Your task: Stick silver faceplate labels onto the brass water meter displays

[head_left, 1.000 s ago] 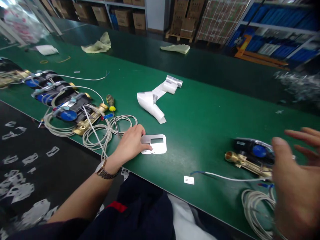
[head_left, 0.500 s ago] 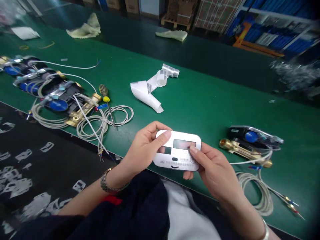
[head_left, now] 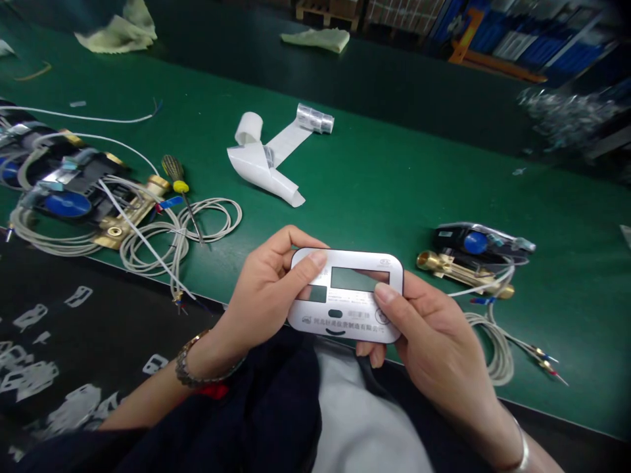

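Head view: the silver faceplate [head_left: 348, 303] is pinched at opposite ends by the left grip [head_left: 263, 289] and right grip [head_left: 436, 335]; a screwdriver [head_left: 181, 186] is laid on the green surface [head_left: 365, 190].

Your left hand [head_left: 269, 289] grips the left end of the silver faceplate [head_left: 348, 303], thumb on its face | your right hand [head_left: 434, 341] holds the other end, thumb overlapping the larger window [head_left: 355, 279] | on your green bench [head_left: 369, 197]: screwdriver [head_left: 176, 177] by the brass-bodied units [head_left: 93, 190] at left, curled white strip [head_left: 259, 169] beyond, single unit [head_left: 458, 268] at right
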Tool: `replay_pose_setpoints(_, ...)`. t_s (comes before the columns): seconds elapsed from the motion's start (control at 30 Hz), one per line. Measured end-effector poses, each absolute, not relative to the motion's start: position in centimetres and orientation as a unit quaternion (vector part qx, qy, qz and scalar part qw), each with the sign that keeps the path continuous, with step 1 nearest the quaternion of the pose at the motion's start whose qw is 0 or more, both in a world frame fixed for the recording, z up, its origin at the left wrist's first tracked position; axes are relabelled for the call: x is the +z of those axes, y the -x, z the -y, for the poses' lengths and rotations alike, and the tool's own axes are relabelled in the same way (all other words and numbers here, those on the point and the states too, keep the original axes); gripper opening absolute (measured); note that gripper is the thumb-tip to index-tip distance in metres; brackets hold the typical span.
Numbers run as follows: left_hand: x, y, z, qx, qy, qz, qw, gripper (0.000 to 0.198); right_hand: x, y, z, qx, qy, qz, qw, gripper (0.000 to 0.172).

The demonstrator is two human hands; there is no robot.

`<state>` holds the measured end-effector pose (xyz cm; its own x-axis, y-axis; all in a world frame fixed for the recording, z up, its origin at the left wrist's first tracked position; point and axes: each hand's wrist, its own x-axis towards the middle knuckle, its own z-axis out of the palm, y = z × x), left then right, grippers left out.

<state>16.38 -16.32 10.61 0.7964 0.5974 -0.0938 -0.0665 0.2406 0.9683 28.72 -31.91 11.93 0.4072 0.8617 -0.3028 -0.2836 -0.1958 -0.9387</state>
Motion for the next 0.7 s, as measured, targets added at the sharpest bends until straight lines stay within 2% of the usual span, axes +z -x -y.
replay_pose_setpoints(0.33, 11.31, -16.03, 16.84, 0.244, -0.616, -0.223, 0.715, 0.012, 11.85, -28.72, 32.37, 0.493, 0.590, 0.250, 0.589, 0.045)
replay_pose_setpoints(0.7, 11.26, -16.04, 16.99, 0.254, -0.639, -0.215, 0.693, 0.013, 11.04, -28.91, 32.68, 0.488, 0.574, 0.257, 0.605, 0.039)
